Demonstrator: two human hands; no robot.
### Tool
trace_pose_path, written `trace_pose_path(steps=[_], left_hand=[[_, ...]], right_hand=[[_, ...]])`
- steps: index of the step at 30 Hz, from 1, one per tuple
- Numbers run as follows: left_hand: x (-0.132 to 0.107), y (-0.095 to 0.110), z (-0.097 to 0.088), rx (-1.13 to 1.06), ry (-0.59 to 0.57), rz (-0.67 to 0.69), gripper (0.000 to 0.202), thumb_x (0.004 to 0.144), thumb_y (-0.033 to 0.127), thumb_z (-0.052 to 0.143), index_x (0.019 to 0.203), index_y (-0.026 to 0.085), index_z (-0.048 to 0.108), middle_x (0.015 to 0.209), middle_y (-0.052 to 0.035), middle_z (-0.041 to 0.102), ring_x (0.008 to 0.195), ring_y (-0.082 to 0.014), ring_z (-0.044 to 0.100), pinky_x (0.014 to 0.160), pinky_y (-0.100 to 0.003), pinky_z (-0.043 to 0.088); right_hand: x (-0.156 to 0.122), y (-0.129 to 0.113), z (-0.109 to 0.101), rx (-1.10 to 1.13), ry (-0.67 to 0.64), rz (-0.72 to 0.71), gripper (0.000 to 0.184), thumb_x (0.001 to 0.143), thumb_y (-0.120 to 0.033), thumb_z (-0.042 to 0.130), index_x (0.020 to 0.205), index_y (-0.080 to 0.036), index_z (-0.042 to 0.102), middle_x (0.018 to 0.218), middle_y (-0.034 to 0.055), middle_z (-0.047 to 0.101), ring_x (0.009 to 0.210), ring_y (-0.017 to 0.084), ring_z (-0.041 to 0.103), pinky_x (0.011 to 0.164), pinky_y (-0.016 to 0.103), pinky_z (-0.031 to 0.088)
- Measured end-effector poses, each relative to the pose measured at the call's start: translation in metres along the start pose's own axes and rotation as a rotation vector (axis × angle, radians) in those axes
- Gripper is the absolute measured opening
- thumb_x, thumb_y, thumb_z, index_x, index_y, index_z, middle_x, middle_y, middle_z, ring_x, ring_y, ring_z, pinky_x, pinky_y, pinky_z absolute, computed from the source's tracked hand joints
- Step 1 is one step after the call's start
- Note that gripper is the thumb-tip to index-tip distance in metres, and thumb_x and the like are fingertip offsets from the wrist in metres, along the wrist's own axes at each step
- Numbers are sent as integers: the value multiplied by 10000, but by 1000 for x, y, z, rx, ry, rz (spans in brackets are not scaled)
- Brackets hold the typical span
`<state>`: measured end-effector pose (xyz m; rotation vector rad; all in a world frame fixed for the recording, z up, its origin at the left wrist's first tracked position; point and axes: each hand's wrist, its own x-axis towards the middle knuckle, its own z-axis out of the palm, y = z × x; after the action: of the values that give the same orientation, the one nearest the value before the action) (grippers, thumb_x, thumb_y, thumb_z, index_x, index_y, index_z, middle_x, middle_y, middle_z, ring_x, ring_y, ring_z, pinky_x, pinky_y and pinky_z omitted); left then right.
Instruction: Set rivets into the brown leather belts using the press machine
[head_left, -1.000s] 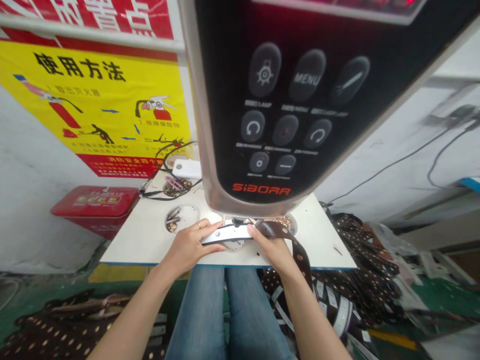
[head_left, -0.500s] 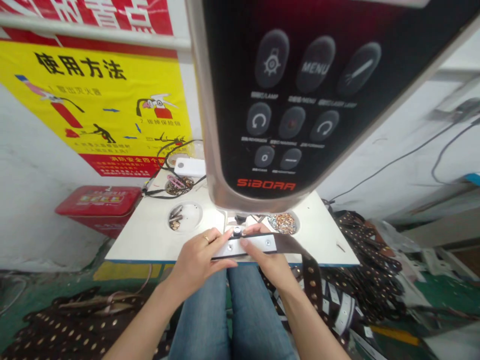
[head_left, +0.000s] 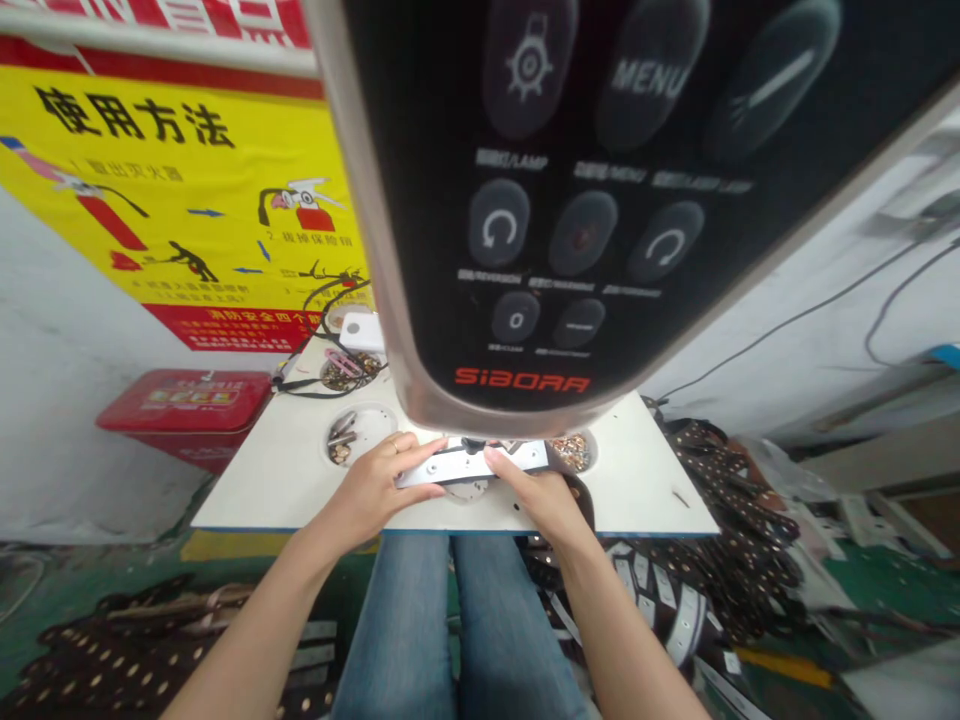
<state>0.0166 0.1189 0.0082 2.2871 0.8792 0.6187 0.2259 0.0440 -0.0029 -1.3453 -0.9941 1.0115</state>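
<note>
A dark brown strap faced with a white strip (head_left: 456, 466) lies crosswise under the machine head (head_left: 491, 405), with small round metal fittings along it. My left hand (head_left: 375, 482) grips the strip's left end, thumb below and fingers above. Farther right, my right hand (head_left: 541, 498) pinches the strip, its thumb lying on the white face. The dark tail of the strap (head_left: 583, 500) hangs down beyond my right hand, over the table's front edge. The machine's black working tip (head_left: 472, 443) is just above the strip; whether they touch I cannot tell.
The white table (head_left: 277, 490) has a round recess (head_left: 375, 425) with metal pieces at left and a recess of copper-coloured fittings (head_left: 574, 450) at right. Studded straps (head_left: 739, 490) are heaped at right, more (head_left: 142, 650) at lower left. A red box (head_left: 187, 410) stands left.
Both hands have pushed the strap forward, farther under the machine head, and slightly left. More of the strap's tail is drawn up onto the table. The view has come closer to the machine panel.
</note>
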Motion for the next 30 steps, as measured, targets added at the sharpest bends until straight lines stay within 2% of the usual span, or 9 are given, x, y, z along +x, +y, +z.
trace_pose_path(steps=[4,7,11,13,16,18,20,23,30], left_hand=[[1,-4,2,-33,-10,-16,422,849,396,647,1242,242,627,1013,-54,655,929,-212,584,854,-298,482],[3,-3,2,-59,-6,-16,434,846,400,649,1246,235,622,987,-56,638,931,-215,581,837,-304,482],[-2,13,-1,-93,7,-5,476,846,425,648,1275,222,598,980,-59,606,922,-211,571,848,-319,478],[-9,25,-2,-155,-10,-3,521,819,436,679,1288,230,587,1008,-61,605,943,-213,567,862,-325,477],[-20,34,-2,-351,-28,-127,541,789,442,695,1265,200,602,1030,-74,628,919,-214,583,812,-316,498],[-24,33,-2,-510,-7,-288,511,817,445,636,1236,153,612,861,-56,645,739,-180,587,673,-285,505],[-22,30,-2,-638,50,-401,499,821,430,605,1211,118,618,678,-12,597,589,-144,541,571,-254,476],[-13,25,-2,-716,143,-447,495,751,387,671,1158,107,646,660,1,585,583,-134,563,592,-251,489],[-5,18,8,-705,132,-473,493,734,373,671,1144,100,653,639,16,577,573,-137,597,615,-270,512]], right_hand=[[-1,-1,-1,-58,11,-24,208,798,-420,650,845,-229,581,790,5,636,921,233,612,841,348,480],[0,-1,4,-10,45,-31,215,789,-414,659,852,-219,592,831,19,631,875,223,604,818,344,481],[-10,-5,13,172,183,-99,211,774,-404,671,840,-222,585,842,8,613,837,200,588,801,327,478],[-22,-8,13,185,145,-86,234,747,-403,705,840,-227,582,807,-9,602,782,185,579,748,306,476],[-35,-11,7,103,71,-7,246,722,-402,736,815,-221,598,754,-20,594,697,166,553,670,284,452],[-36,-11,2,63,132,-9,224,735,-399,719,796,-218,604,753,-15,597,710,171,550,684,292,442],[-30,-10,-1,32,178,-52,211,741,-396,707,802,-220,607,774,-9,602,745,182,552,716,306,440],[-15,-7,-3,2,144,-78,217,749,-399,697,824,-221,598,773,-8,591,744,187,544,731,320,438],[-5,9,-10,-35,126,-54,224,765,-421,691,841,-233,596,803,-1,590,802,207,559,771,336,448]])
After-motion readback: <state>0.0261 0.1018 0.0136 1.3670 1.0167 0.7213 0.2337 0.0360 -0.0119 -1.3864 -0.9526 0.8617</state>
